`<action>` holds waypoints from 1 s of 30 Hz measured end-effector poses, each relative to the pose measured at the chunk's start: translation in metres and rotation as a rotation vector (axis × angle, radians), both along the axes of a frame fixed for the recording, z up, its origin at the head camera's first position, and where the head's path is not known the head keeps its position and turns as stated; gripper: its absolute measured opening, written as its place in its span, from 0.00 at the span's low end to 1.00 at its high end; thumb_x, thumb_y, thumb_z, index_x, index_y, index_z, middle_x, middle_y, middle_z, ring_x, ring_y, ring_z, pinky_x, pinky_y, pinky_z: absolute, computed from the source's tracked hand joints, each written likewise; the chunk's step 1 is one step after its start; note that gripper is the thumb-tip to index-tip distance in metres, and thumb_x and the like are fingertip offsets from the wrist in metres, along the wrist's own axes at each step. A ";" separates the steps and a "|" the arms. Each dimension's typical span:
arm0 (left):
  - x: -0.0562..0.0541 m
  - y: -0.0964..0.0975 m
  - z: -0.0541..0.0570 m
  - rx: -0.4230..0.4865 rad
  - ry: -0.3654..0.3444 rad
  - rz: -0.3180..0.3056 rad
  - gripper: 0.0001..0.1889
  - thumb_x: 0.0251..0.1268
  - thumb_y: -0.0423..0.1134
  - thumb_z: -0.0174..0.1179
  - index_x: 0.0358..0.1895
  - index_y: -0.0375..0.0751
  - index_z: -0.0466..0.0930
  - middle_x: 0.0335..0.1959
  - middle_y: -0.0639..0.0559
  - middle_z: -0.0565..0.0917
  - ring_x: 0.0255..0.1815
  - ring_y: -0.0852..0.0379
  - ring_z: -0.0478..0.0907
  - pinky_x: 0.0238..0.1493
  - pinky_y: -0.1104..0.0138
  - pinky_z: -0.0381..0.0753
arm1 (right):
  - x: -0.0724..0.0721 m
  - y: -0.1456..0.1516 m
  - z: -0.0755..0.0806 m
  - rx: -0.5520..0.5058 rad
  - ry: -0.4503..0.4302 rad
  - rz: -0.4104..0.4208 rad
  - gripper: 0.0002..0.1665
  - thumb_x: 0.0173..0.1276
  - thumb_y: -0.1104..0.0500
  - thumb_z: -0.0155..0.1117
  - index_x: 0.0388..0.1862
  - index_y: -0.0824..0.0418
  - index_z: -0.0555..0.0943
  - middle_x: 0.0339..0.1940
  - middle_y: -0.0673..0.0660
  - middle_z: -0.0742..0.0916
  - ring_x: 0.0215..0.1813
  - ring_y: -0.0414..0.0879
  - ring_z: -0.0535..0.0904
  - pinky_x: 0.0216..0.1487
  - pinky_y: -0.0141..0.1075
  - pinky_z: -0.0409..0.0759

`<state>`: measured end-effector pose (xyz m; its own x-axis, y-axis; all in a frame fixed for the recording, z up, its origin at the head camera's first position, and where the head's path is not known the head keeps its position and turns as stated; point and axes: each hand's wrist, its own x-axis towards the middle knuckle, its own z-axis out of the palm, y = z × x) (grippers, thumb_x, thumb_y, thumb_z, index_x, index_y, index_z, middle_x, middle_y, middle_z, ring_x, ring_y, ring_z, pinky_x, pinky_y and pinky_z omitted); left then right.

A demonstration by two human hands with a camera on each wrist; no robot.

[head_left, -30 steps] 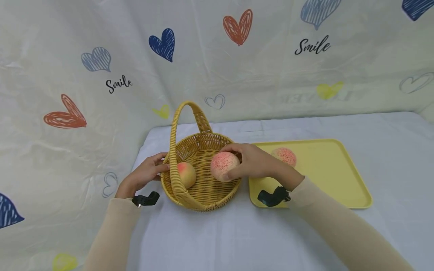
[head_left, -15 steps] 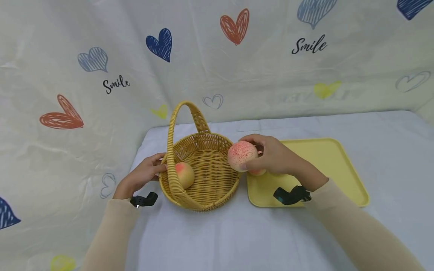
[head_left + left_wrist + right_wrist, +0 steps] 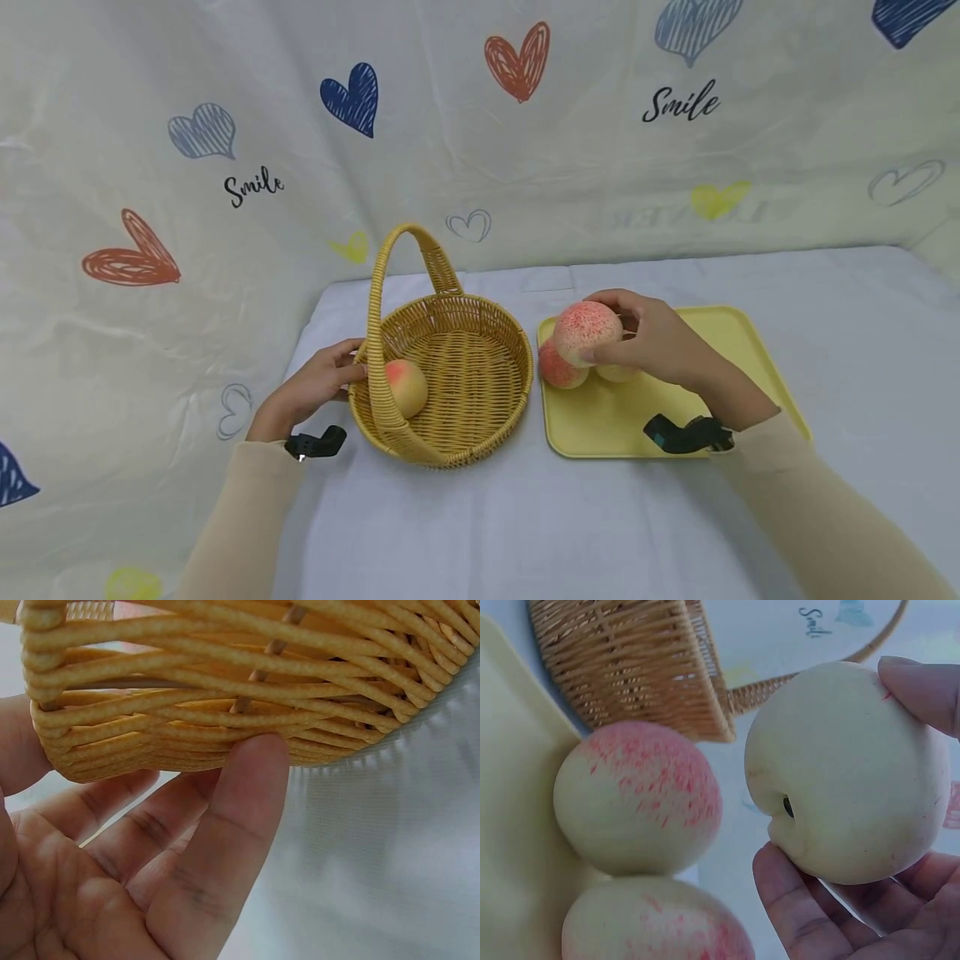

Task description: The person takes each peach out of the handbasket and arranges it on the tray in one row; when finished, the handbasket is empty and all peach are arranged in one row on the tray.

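Note:
My right hand [image 3: 663, 337] holds a pink-speckled peach [image 3: 587, 333] over the left part of a yellow tray [image 3: 600, 425]. The peach's pale end with its stem dimple faces the right wrist view, the thumb on one side and the fingers on the other. Just beneath lie two more peaches on the tray: a redder one [image 3: 558, 368] and a pale one [image 3: 617, 373] partly hidden by the held one. To the left stands a wicker basket [image 3: 468, 367] with one peach [image 3: 407, 387] inside, near the handle's base. My left hand [image 3: 311, 390] grips the basket's left side [image 3: 187, 694].
The basket's tall arched handle [image 3: 381, 333] rises over its left part. Its right rim [image 3: 529, 367] is close to the tray's left edge. A white cloth [image 3: 480, 533] covers the table, and a curtain [image 3: 420, 167] printed with hearts hangs behind.
My right hand has carried the peach rightward, from over the basket to over the tray. The redder peach beneath has come into view. My left hand stays at the basket.

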<state>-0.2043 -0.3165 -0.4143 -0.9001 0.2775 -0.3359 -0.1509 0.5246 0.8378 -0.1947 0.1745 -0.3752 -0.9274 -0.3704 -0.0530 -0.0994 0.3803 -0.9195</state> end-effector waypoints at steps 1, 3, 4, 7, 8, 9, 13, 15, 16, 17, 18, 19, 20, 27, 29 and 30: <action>0.000 0.000 0.000 -0.001 -0.001 0.001 0.27 0.80 0.37 0.54 0.78 0.42 0.65 0.60 0.38 0.83 0.50 0.50 0.86 0.50 0.54 0.87 | 0.000 0.003 -0.001 0.002 -0.002 -0.006 0.37 0.62 0.52 0.80 0.68 0.53 0.76 0.58 0.55 0.86 0.58 0.50 0.83 0.52 0.38 0.84; 0.000 0.000 0.000 0.001 -0.001 0.001 0.27 0.80 0.37 0.54 0.78 0.42 0.64 0.60 0.38 0.82 0.50 0.50 0.85 0.50 0.54 0.87 | 0.000 0.009 -0.001 0.008 -0.004 -0.023 0.38 0.63 0.52 0.80 0.69 0.53 0.75 0.59 0.56 0.86 0.59 0.50 0.83 0.52 0.37 0.83; 0.000 0.000 -0.001 0.002 -0.002 0.001 0.27 0.80 0.37 0.54 0.78 0.42 0.64 0.60 0.38 0.82 0.50 0.50 0.85 0.50 0.55 0.87 | 0.000 0.013 -0.002 0.017 0.001 -0.029 0.38 0.64 0.52 0.79 0.70 0.54 0.75 0.59 0.56 0.85 0.59 0.50 0.82 0.51 0.37 0.83; 0.000 0.000 -0.001 0.011 0.000 -0.002 0.27 0.80 0.37 0.54 0.78 0.42 0.65 0.60 0.37 0.82 0.50 0.50 0.85 0.49 0.55 0.87 | 0.001 0.021 -0.005 0.036 0.016 -0.062 0.37 0.65 0.51 0.78 0.71 0.54 0.74 0.60 0.55 0.85 0.59 0.47 0.82 0.50 0.36 0.83; 0.000 0.000 -0.001 0.013 0.000 -0.002 0.27 0.80 0.37 0.54 0.78 0.42 0.65 0.60 0.37 0.82 0.50 0.50 0.85 0.49 0.55 0.87 | 0.001 0.023 -0.005 0.037 0.018 -0.078 0.37 0.65 0.52 0.78 0.70 0.54 0.74 0.60 0.55 0.85 0.58 0.47 0.82 0.50 0.35 0.82; 0.000 0.000 -0.001 0.015 -0.002 -0.001 0.27 0.80 0.37 0.54 0.78 0.42 0.65 0.59 0.37 0.82 0.50 0.50 0.85 0.49 0.55 0.87 | 0.002 0.025 -0.006 0.035 0.018 -0.091 0.36 0.65 0.52 0.78 0.70 0.54 0.75 0.60 0.55 0.85 0.57 0.46 0.83 0.50 0.35 0.82; 0.001 0.000 -0.001 0.010 0.000 0.002 0.27 0.80 0.37 0.54 0.77 0.41 0.65 0.58 0.37 0.82 0.49 0.50 0.86 0.49 0.55 0.87 | 0.003 0.034 -0.009 0.026 0.025 -0.123 0.36 0.67 0.52 0.76 0.71 0.55 0.74 0.61 0.55 0.84 0.56 0.42 0.83 0.49 0.33 0.83; 0.001 0.000 -0.001 0.007 0.000 0.004 0.26 0.80 0.37 0.54 0.77 0.41 0.66 0.58 0.38 0.82 0.49 0.50 0.86 0.49 0.54 0.87 | 0.004 0.040 -0.010 0.026 0.030 -0.134 0.36 0.68 0.52 0.76 0.72 0.55 0.73 0.61 0.54 0.84 0.56 0.40 0.83 0.49 0.32 0.82; 0.001 0.000 -0.001 0.004 0.001 0.004 0.26 0.80 0.37 0.54 0.77 0.41 0.66 0.58 0.38 0.83 0.48 0.50 0.86 0.49 0.55 0.87 | 0.004 0.042 -0.011 0.035 0.037 -0.136 0.37 0.68 0.52 0.75 0.72 0.56 0.73 0.61 0.53 0.84 0.56 0.39 0.82 0.49 0.32 0.82; 0.001 0.000 -0.001 0.004 0.000 0.005 0.26 0.80 0.36 0.54 0.77 0.41 0.66 0.57 0.38 0.83 0.48 0.50 0.86 0.49 0.54 0.87 | 0.005 0.045 -0.011 0.040 0.038 -0.143 0.36 0.69 0.51 0.75 0.73 0.56 0.73 0.61 0.52 0.84 0.57 0.38 0.82 0.49 0.31 0.82; 0.001 0.000 -0.001 0.007 0.000 0.005 0.26 0.79 0.36 0.54 0.77 0.41 0.66 0.57 0.38 0.83 0.48 0.50 0.86 0.49 0.54 0.87 | 0.006 0.047 -0.012 0.042 0.035 -0.156 0.37 0.68 0.51 0.76 0.72 0.55 0.73 0.61 0.50 0.84 0.57 0.37 0.82 0.50 0.30 0.81; 0.001 0.001 -0.001 0.008 0.000 0.007 0.26 0.79 0.36 0.54 0.77 0.41 0.66 0.56 0.38 0.83 0.48 0.50 0.86 0.49 0.54 0.87 | 0.006 0.050 -0.013 0.045 0.032 -0.168 0.36 0.68 0.51 0.76 0.72 0.54 0.73 0.60 0.49 0.84 0.57 0.36 0.81 0.50 0.30 0.81; 0.002 0.001 0.000 0.008 -0.001 0.008 0.26 0.79 0.36 0.54 0.77 0.41 0.66 0.56 0.39 0.83 0.48 0.50 0.86 0.49 0.55 0.87 | 0.007 0.052 -0.014 0.044 0.027 -0.180 0.36 0.68 0.51 0.76 0.72 0.53 0.74 0.60 0.47 0.84 0.57 0.35 0.81 0.50 0.30 0.81; 0.002 0.002 0.000 0.006 -0.004 0.010 0.27 0.79 0.36 0.54 0.77 0.41 0.65 0.55 0.39 0.83 0.48 0.50 0.86 0.49 0.55 0.87 | 0.010 0.069 -0.021 0.039 0.021 -0.239 0.36 0.69 0.51 0.76 0.73 0.52 0.73 0.57 0.40 0.85 0.57 0.35 0.80 0.51 0.27 0.79; 0.003 0.002 0.001 0.005 -0.004 0.011 0.27 0.79 0.37 0.54 0.77 0.41 0.65 0.55 0.39 0.83 0.48 0.50 0.86 0.49 0.55 0.87 | 0.011 0.073 -0.023 0.029 0.019 -0.247 0.36 0.69 0.52 0.75 0.73 0.53 0.73 0.56 0.39 0.84 0.56 0.35 0.80 0.50 0.27 0.80; 0.003 0.002 0.001 0.005 -0.003 0.011 0.27 0.79 0.37 0.54 0.77 0.42 0.66 0.55 0.39 0.83 0.48 0.50 0.86 0.49 0.55 0.87 | 0.011 0.075 -0.024 0.027 0.018 -0.252 0.36 0.69 0.52 0.75 0.73 0.54 0.72 0.56 0.38 0.84 0.56 0.35 0.80 0.50 0.27 0.80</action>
